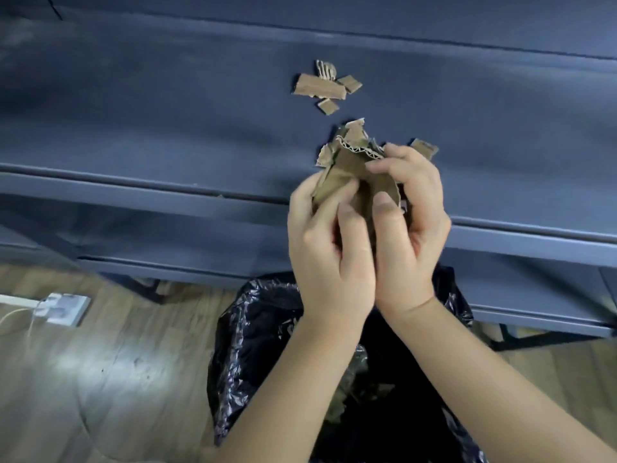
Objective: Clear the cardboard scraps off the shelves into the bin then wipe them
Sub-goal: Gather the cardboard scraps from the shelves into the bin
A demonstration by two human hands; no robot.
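Observation:
A bunch of brown cardboard scraps (350, 162) is cupped between both hands at the front edge of the dark blue top shelf (167, 111). My left hand (329, 248) grips the bunch from the left and my right hand (409, 215) grips it from the right. Several more scraps (322, 86) lie farther back on the shelf, and one small piece (424, 148) shows just behind my right fingers. The bin with its black plastic liner (247, 329) stands on the floor directly under my forearms, with some scraps dimly visible inside.
Lower blue shelves (187, 242) sit beneath the top one on a black metal frame (521, 342). A white power strip with a cable (60, 309) lies on the wooden floor (100, 379) at the left.

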